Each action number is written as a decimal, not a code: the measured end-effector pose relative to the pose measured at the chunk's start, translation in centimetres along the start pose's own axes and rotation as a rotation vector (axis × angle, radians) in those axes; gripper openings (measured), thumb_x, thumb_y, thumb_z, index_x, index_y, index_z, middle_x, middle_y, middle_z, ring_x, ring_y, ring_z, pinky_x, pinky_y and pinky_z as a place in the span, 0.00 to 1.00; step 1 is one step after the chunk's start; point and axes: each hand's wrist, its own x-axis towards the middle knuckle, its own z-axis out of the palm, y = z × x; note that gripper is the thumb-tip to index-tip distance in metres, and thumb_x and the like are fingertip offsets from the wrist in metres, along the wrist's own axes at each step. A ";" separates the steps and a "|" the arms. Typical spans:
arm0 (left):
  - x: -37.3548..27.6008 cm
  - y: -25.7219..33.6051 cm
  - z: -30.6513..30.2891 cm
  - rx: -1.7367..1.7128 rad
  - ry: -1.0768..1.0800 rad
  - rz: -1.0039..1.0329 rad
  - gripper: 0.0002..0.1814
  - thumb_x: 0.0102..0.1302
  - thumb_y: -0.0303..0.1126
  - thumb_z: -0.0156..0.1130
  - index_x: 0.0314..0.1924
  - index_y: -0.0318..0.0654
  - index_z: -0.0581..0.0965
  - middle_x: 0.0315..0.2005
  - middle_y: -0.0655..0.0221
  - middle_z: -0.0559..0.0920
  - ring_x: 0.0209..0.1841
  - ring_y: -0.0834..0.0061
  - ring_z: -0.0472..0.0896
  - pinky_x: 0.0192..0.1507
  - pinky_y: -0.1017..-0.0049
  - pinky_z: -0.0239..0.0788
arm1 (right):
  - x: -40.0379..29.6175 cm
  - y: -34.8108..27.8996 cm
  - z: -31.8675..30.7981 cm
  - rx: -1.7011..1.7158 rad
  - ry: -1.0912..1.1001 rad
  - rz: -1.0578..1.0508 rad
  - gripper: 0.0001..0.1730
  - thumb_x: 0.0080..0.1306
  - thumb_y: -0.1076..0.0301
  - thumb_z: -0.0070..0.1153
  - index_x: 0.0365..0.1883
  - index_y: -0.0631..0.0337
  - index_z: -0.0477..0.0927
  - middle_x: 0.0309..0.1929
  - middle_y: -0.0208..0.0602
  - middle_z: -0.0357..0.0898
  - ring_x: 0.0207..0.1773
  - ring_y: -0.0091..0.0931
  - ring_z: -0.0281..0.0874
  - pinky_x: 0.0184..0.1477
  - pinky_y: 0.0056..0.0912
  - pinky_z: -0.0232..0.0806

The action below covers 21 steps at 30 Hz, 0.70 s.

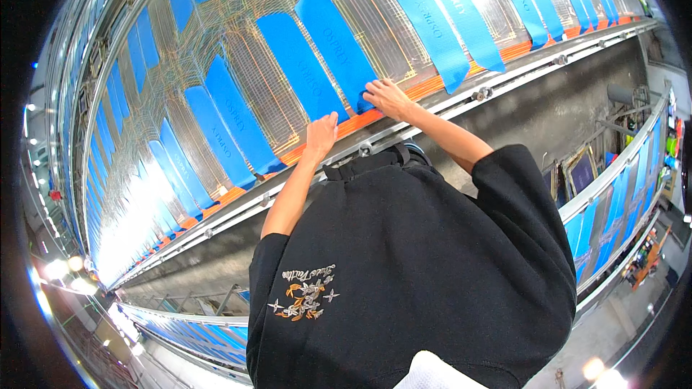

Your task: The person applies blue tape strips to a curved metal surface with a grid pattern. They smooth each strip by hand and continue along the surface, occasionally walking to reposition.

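On the long table in front of me lies a pair of blue fabric-like panels with raised writing. My left hand (pixel 323 132), its fingers curled, pinches the lower right corner of the left panel (pixel 297 65). Further right, my right hand (pixel 386 98) grips the lower end of the other panel (pixel 332 38), where the blue material bends up at the fingers. Both ends lie by the orange strip (pixel 357 122) along the table's near side. The fingertips under the material are partly hidden.
More paired blue panels (pixel 216 121) lie along the table to the left, and others (pixel 419 16) to the right, some overhanging the orange strip. A metal rail with bolts (pixel 365 148) runs along the near edge, close to my waist. Another table with blue panels (pixel 611 216) stands behind me.
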 end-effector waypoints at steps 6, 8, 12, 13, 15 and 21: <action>0.8 2.9 -1.5 -0.194 -0.010 0.051 0.12 0.62 0.38 0.65 0.38 0.41 0.74 0.30 0.62 0.83 0.35 0.55 0.83 0.36 0.57 0.74 | 0.5 -1.4 -0.9 0.096 -0.095 0.158 0.21 0.50 0.65 0.70 0.41 0.57 0.76 0.46 0.37 0.72 0.53 0.36 0.72 0.53 0.41 0.65; 1.1 4.1 -2.4 -0.244 0.039 0.087 0.11 0.63 0.38 0.64 0.38 0.40 0.75 0.31 0.61 0.83 0.36 0.55 0.83 0.36 0.57 0.74 | -0.1 -0.8 -2.5 0.293 -0.238 0.227 0.24 0.48 0.64 0.73 0.42 0.57 0.77 0.45 0.38 0.74 0.54 0.38 0.73 0.53 0.44 0.67; 3.7 6.8 -1.9 -0.344 0.057 0.130 0.12 0.63 0.38 0.64 0.41 0.40 0.77 0.31 0.60 0.83 0.36 0.55 0.83 0.37 0.58 0.74 | -3.3 0.3 -6.0 0.387 -0.107 0.394 0.22 0.50 0.64 0.71 0.42 0.56 0.76 0.45 0.39 0.76 0.57 0.39 0.73 0.56 0.47 0.65; 4.7 7.8 -1.5 -0.363 0.051 0.139 0.11 0.63 0.38 0.64 0.41 0.40 0.77 0.30 0.60 0.83 0.35 0.55 0.83 0.37 0.58 0.74 | -4.6 0.8 -6.8 0.350 -0.004 0.416 0.22 0.51 0.64 0.70 0.43 0.55 0.76 0.45 0.39 0.75 0.58 0.39 0.73 0.57 0.48 0.64; 7.1 10.1 -0.9 -0.402 0.038 0.160 0.11 0.63 0.37 0.64 0.40 0.39 0.78 0.28 0.59 0.83 0.35 0.55 0.83 0.37 0.58 0.74 | -7.6 2.6 -8.9 0.247 0.187 0.461 0.22 0.54 0.67 0.66 0.48 0.57 0.76 0.49 0.40 0.76 0.56 0.41 0.73 0.56 0.48 0.65; 13.2 19.0 -0.3 -0.527 0.068 0.160 0.15 0.60 0.44 0.66 0.37 0.39 0.79 0.24 0.60 0.83 0.32 0.55 0.83 0.37 0.57 0.74 | -16.0 11.7 -14.3 0.079 0.292 0.682 0.19 0.56 0.68 0.66 0.47 0.58 0.79 0.47 0.43 0.79 0.52 0.43 0.76 0.53 0.48 0.68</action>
